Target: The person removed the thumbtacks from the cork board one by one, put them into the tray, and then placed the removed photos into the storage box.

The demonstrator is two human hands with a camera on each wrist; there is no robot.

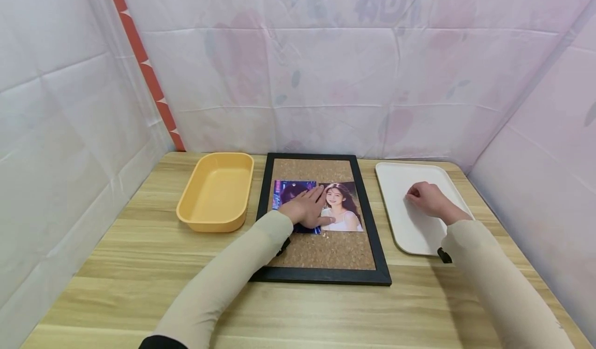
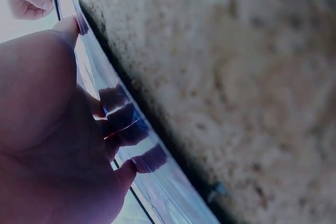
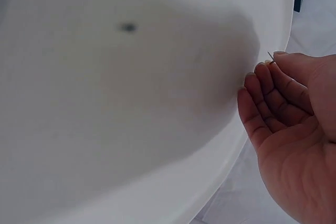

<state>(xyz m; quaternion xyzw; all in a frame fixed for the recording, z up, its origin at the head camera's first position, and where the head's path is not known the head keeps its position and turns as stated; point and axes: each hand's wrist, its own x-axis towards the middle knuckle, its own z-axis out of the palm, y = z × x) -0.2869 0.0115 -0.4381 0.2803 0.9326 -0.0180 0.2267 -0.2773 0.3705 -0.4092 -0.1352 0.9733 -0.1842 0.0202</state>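
Note:
My left hand [image 1: 307,208] lies with straight fingers over two photos on a black-framed cork board [image 1: 335,253]. Under it is a blue and purple photo [image 1: 285,188], partly hidden by the palm. Beside that, the photo of a person in a white top [image 1: 343,212] has its left edge covered by fingertips and thumb. Over the white tray [image 1: 416,240], my right hand [image 1: 430,201] pinches a small pin [image 3: 271,56] between thumb and forefinger, its thin metal point sticking out. The left wrist view shows the fingers [image 2: 126,174] against the glossy photo surface.
A yellow tub [image 1: 216,194] stands on the wooden table left of the board. Behind the table hangs a pale printed curtain [image 1: 326,80], with more sheeting on both sides. A small dark blurred spot [image 3: 127,27] shows over the tray.

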